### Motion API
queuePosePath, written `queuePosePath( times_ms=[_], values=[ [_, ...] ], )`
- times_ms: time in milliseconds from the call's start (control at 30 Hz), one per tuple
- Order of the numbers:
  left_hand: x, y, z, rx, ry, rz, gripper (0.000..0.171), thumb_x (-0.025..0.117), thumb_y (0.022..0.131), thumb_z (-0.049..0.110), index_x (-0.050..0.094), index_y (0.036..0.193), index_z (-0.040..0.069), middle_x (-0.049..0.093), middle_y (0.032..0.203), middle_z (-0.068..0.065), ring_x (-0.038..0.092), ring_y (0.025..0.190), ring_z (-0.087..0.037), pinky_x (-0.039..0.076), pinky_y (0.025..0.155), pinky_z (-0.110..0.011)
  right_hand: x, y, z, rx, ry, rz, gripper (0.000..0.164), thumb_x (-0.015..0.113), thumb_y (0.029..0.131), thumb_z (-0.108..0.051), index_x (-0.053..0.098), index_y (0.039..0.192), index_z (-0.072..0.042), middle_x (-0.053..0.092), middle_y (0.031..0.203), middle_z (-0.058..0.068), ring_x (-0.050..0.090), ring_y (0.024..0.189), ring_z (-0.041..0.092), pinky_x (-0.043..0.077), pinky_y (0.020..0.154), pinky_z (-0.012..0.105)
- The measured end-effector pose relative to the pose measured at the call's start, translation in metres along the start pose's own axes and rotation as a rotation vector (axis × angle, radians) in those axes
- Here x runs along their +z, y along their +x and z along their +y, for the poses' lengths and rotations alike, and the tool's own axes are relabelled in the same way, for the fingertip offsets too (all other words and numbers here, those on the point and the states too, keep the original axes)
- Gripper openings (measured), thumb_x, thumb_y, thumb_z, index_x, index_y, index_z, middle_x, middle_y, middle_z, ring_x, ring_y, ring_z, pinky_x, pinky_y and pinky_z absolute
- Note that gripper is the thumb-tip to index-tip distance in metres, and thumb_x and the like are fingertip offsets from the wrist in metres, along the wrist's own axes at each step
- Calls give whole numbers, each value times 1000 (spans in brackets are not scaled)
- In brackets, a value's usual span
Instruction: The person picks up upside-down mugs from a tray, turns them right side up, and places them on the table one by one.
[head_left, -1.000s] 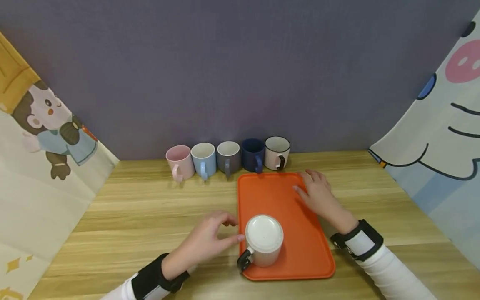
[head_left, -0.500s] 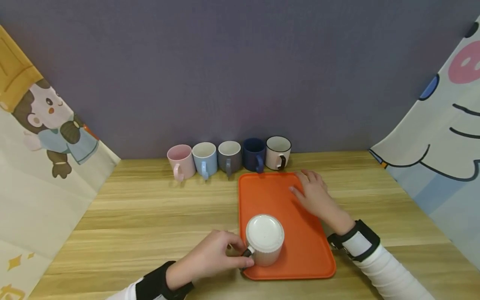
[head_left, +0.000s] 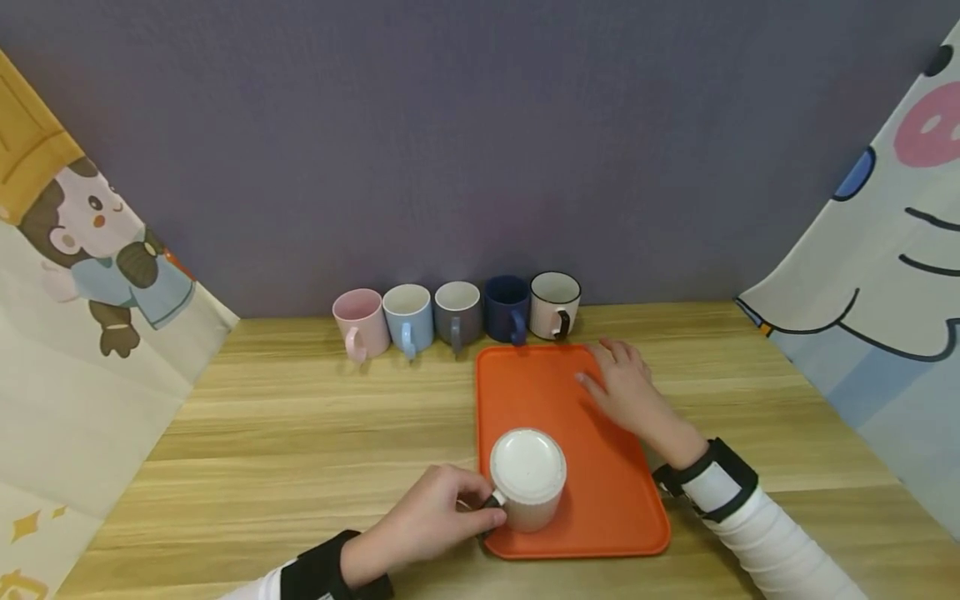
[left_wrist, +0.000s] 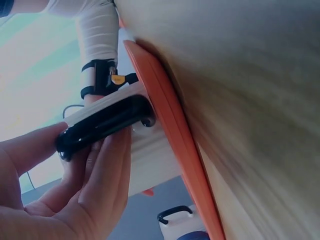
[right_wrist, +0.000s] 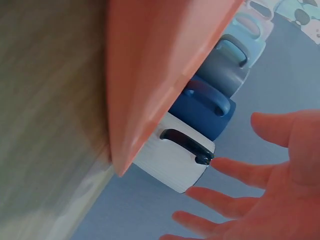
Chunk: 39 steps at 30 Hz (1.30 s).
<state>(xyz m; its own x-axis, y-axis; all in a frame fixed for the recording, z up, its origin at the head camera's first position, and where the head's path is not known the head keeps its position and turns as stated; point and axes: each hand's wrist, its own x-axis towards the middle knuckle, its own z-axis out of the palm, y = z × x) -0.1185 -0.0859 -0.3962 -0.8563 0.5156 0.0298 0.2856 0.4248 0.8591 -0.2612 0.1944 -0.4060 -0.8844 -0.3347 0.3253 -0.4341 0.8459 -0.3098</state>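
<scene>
An upside-down white mug (head_left: 528, 479) stands at the near left of an orange tray (head_left: 600, 492). My left hand (head_left: 442, 515) pinches its black handle (left_wrist: 107, 122), thumb on one side and fingers on the other, as the left wrist view shows. The mug's rim is hidden against the tray. With fingers spread, my right hand (head_left: 628, 396) lies at the tray's far right edge. Nothing is held in that hand in the right wrist view; whether its fingertips touch the tray I cannot tell.
Behind the tray stands a row of upright mugs: pink (head_left: 360, 321), light blue (head_left: 408, 319), grey (head_left: 457, 315), navy (head_left: 506, 310) and white with a black handle (head_left: 555, 306). A dark grey partition (head_left: 480, 150) rises behind them on the wooden table (head_left: 337, 425).
My left hand has moved down and right to the inverted mug's handle and taken hold of it. My right hand has shifted slightly left. The mugs and tray look unmoved.
</scene>
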Motion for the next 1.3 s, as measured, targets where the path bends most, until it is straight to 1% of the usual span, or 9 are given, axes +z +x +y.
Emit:
queuePosePath(
  times_ms=[133,433,633,767,967,1300],
  values=[
    [0,0,0,-12,-29,-3,12,70,86,18,69,75,12,61,70,11,48,65,5,44,58,-15,-2,1,-1,-5,0,12,52,61,92,-28,46,133,2,39,137,34,33,124,54,31,94,71],
    [1,0,-1,5,-27,13,14,69,85,15,65,72,10,59,70,11,47,65,5,45,59,-15,-6,4,-9,-37,21,29,52,61,92,-27,47,133,3,39,137,32,34,124,52,30,97,68],
    [3,-1,0,14,-4,40,12,70,84,13,66,73,10,62,70,9,49,65,5,44,58,-15,-5,5,-16,-61,27,33,51,61,92,-28,48,132,2,39,138,31,34,124,51,31,97,66],
    [3,-2,0,25,2,51,12,70,85,14,67,74,10,63,71,7,50,67,4,45,60,-15,-5,4,-19,-58,35,22,52,61,92,-29,47,132,1,38,138,31,34,124,51,30,97,67],
    [2,-1,0,50,34,62,13,69,85,14,66,74,10,64,72,6,51,68,4,45,63,-15,-4,4,-23,-53,45,3,51,60,93,-29,46,135,-2,37,140,29,33,126,49,30,95,68],
    [2,-1,-3,55,34,61,10,66,87,11,68,78,11,66,77,6,53,72,3,46,66,-15,-4,5,-30,-66,35,7,52,60,92,-30,48,134,-3,39,140,28,34,126,49,32,94,68]
  ],
)
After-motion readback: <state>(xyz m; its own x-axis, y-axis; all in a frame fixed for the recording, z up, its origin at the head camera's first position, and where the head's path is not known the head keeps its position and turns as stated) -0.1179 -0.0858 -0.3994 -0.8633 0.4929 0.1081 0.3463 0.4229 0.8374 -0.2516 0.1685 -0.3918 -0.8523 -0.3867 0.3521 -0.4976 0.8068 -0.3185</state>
